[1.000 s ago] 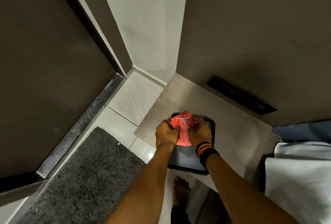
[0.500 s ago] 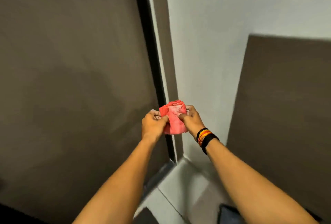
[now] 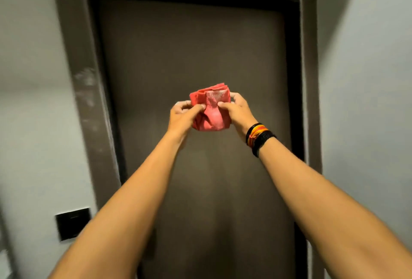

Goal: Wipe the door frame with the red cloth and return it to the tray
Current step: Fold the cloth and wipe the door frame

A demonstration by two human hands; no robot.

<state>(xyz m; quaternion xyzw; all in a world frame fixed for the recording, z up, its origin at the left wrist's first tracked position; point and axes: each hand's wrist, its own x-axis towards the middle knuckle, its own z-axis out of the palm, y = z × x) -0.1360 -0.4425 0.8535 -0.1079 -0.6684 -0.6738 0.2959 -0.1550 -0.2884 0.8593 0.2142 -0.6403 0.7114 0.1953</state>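
Both bare forearms reach up and forward, and the red cloth (image 3: 210,109) sits bunched between the two hands, held up in the air in front of the door (image 3: 194,66). Left hand (image 3: 182,115) grips the cloth's left side, thumb and curled fingers pinching a fold of fabric. Right hand (image 3: 237,110) has the cloth's right side, thumb pressed onto the front, fingers wrapped round behind. Stacked wristbands (image 3: 258,137), black, red and yellow, ring the right wrist. Behind the cloth stands the dark brown door, shut. Around the door runs the door frame (image 3: 89,100), its left upright scuffed with pale smudges. Left of the door, low on the pale wall (image 3: 29,77), there's a black switch plate (image 3: 73,223). The cloth touches neither door nor frame.
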